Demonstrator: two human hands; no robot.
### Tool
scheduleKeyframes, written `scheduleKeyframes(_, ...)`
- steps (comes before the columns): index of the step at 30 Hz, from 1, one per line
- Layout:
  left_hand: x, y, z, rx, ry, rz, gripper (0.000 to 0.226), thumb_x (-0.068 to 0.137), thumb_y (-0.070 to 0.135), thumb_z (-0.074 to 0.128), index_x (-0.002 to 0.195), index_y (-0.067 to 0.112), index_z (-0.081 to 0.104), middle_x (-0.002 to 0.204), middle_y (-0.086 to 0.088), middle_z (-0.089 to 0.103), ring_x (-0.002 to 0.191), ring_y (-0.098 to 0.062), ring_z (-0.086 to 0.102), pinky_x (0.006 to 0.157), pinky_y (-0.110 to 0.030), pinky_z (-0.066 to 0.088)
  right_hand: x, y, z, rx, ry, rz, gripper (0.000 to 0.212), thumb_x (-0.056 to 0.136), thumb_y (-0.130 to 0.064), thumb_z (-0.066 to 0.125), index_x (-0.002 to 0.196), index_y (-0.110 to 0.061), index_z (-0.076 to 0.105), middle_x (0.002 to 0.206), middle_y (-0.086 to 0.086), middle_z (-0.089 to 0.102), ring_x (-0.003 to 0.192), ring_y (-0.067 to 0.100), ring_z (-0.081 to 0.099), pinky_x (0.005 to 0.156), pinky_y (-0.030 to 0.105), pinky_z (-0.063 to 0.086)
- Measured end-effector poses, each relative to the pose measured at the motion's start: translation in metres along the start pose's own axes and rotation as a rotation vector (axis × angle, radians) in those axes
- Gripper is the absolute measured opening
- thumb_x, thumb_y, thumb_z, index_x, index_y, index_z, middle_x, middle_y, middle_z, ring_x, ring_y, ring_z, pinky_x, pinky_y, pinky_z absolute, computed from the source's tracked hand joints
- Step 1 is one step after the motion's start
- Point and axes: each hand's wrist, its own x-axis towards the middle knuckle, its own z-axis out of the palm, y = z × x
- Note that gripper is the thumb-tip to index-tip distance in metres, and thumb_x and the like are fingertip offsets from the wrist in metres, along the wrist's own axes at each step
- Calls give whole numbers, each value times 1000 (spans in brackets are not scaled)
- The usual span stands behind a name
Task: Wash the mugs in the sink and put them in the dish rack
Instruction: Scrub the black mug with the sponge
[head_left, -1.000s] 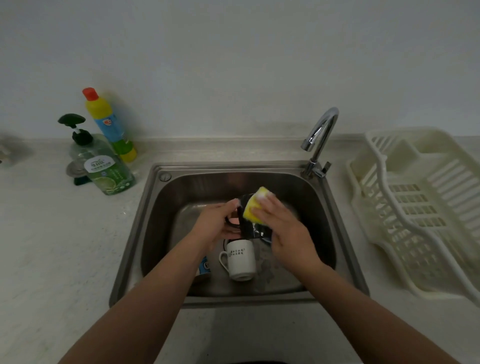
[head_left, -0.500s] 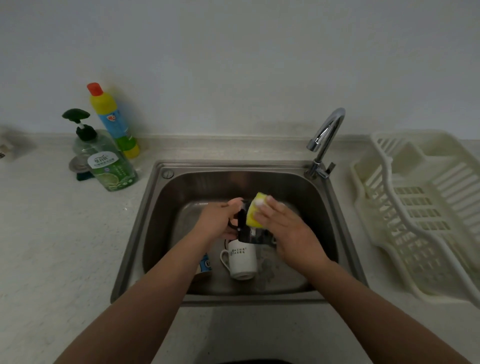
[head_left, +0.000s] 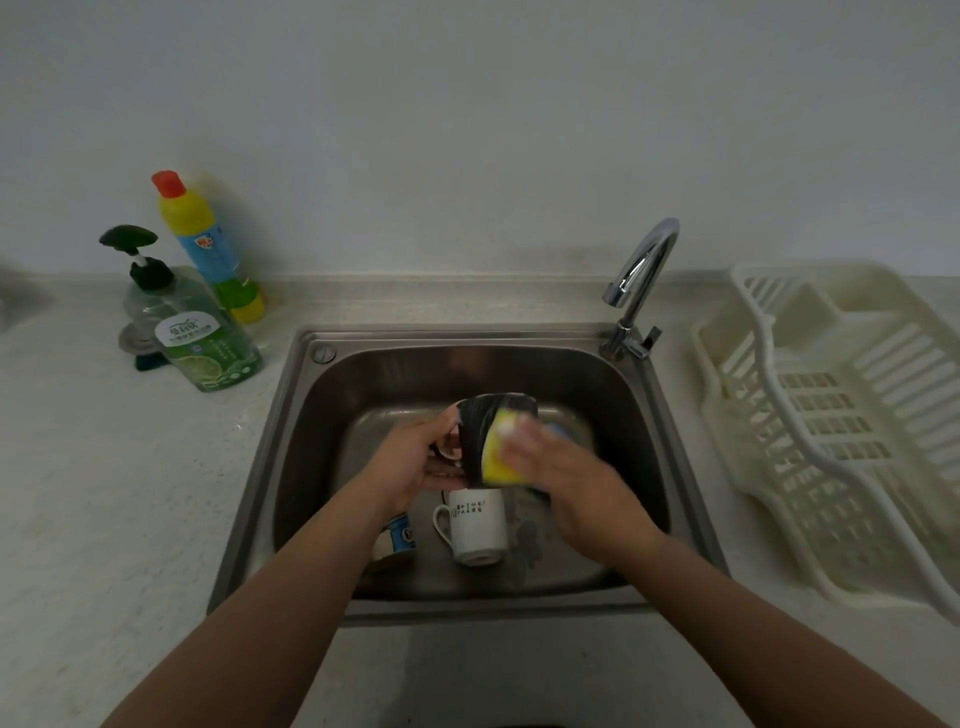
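Over the steel sink (head_left: 311, 415), my left hand (head_left: 415, 462) grips the handle of a black mug (head_left: 480, 423). My right hand (head_left: 571, 483) holds a yellow sponge (head_left: 496, 457) pressed against the mug's side; the hand is blurred. Below them a white mug (head_left: 478, 525) with dark lettering lies on the sink floor, handle to the left. A blue-and-white mug (head_left: 397, 535) lies beside it, mostly hidden under my left forearm. The cream dish rack (head_left: 841, 431) stands on the counter to the right of the sink.
A chrome tap (head_left: 641, 275) rises at the sink's back right corner. A green pump bottle of dish soap (head_left: 200, 343) and a yellow-blue bottle with a red cap (head_left: 208, 244) stand on the counter at the back left.
The sponge has slid down from the black mug's top edge onto its side. The mug has turned so more of its body faces me.
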Motion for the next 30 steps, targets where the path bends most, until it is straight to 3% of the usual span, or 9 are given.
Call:
scheduleKeyframes(3,-2,2,5,-28,-17,5,39,98,38,52,85,5,66,92,-14,65,85,-34,71,74,-44,60,19,-4,-7,120,179,291,67,84,11,47,144,-18,41,153,-5,34,146,11,23,115,42,29)
scheduleKeyframes(6,-4,5,4,-103,-10,11,43,100,35,49,63,19,61,77,-8,61,64,-21,68,62,-36,58,-2,-26,-2,56,55,75,55,87,-11,43,141,-21,43,151,-5,36,145,12,25,116,38,27)
scheduleKeyframes(8,-3,4,1,-97,-15,20,37,100,35,49,70,17,61,73,-5,57,61,-18,66,66,-39,58,-4,-15,-1,96,61,56,54,88,-13,42,141,-22,45,152,-3,35,145,9,24,117,37,26)
scheduleKeyframes(12,-3,6,6,-128,-45,7,36,101,36,47,75,16,60,70,-2,59,67,-20,66,67,-38,60,21,-10,-3,296,244,427,62,89,10,45,143,-21,45,153,-5,37,142,8,31,116,36,31)
scheduleKeyframes(15,-3,3,1,-176,-37,26,37,102,34,45,71,15,54,65,1,56,58,-14,63,58,-32,57,-8,-27,6,278,198,320,55,90,4,43,141,-18,47,150,-3,42,140,7,34,115,32,32)
scheduleKeyframes(20,-6,3,6,-157,-92,43,43,102,34,45,66,20,62,65,1,60,59,-14,64,60,-33,58,18,-19,-1,432,298,587,65,91,13,42,138,-31,46,145,-18,38,129,-18,33,106,7,29)
scheduleKeyframes(23,-6,8,3,-136,-69,67,47,102,35,45,62,20,66,71,-3,60,59,-14,64,61,-34,58,-3,-30,3,306,252,415,62,87,9,44,141,-21,46,148,-11,39,138,-2,34,113,19,30)
scheduleKeyframes(27,-6,10,6,-10,-29,88,32,99,37,53,89,14,72,91,-14,68,82,-30,71,74,-44,61,11,-19,-3,117,148,369,67,83,8,51,143,-21,40,151,-10,31,144,6,22,116,40,29)
scheduleKeyframes(30,-7,16,14,35,32,106,36,97,34,57,105,1,67,86,-12,71,71,-23,73,62,-34,59,28,-24,-3,-161,40,131,75,68,10,67,138,-13,52,148,3,43,141,22,33,113,46,30)
